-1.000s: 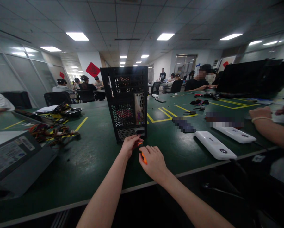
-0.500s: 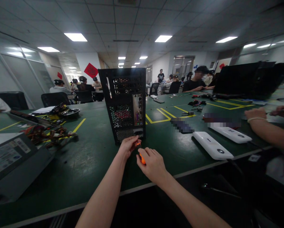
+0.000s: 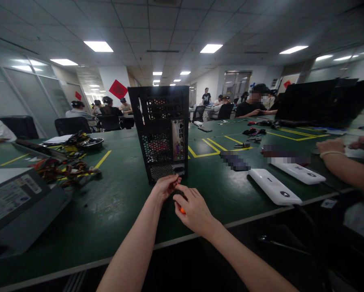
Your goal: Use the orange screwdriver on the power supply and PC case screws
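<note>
L hand [image 3: 166, 187] part-curled, hold unclear; R hand [image 3: 196, 207] curled round orange tool [image 3: 182, 210]: loose grip cd scratch PC case [image 3: 160, 129].

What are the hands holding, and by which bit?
The right hand holds an orange tool, seemingly by its handle. Whether the left hand pinches anything can't be told.
</note>
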A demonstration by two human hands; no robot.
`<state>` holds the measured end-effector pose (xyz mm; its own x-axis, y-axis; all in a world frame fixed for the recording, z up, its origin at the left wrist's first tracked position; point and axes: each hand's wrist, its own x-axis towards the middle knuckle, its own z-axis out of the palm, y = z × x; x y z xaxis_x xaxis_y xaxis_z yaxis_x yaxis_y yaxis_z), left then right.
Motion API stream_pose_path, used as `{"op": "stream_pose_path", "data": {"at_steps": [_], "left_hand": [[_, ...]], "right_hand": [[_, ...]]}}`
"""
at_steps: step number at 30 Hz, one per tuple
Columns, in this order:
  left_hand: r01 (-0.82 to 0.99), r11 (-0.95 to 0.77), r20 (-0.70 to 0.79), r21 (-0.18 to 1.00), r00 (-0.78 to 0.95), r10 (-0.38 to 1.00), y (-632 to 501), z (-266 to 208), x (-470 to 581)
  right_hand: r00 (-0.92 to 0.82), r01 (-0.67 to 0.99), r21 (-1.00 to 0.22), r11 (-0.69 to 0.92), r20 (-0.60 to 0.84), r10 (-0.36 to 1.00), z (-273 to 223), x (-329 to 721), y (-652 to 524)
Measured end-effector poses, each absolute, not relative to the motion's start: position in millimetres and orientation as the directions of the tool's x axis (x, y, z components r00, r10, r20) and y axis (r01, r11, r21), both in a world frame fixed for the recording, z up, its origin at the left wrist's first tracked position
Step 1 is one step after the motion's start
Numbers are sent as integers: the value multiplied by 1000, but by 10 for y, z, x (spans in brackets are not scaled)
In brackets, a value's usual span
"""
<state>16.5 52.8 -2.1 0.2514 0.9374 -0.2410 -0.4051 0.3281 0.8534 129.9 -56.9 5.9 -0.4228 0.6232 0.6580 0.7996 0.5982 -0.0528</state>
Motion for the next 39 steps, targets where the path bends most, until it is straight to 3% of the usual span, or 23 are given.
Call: {"op": "stream_pose_path", "data": {"at_steps": [4, 11, 18, 25, 30, 39], "left_hand": [[-439, 327, -224, 837, 271, 936, 537, -46, 138], [-419, 365, -230, 831, 338, 913, 496, -37, 133], [-415, 338, -246, 844, 261, 934, 493, -7, 159], [-409, 332, -249, 850, 244, 937, 486, 12, 200], [-401, 308, -239, 863, 214, 947, 502, 5, 211], [-391, 357, -235, 848, 324, 916, 481, 6, 160]], "right_hand": [[-491, 769, -25, 639, 617, 616, 24, 1296, -545], [-221, 868, -184, 462, 690, 689, -40, 1313, -526], [-251, 848, -195, 492, 670, 698, -12, 1306, -542], [-159, 894, -201, 401, 693, 703, -46, 1314, -538], [-273, 859, -158, 487, 664, 696, -1, 1297, -547], [-208, 864, -193, 464, 704, 679, -75, 1319, -508]]}}
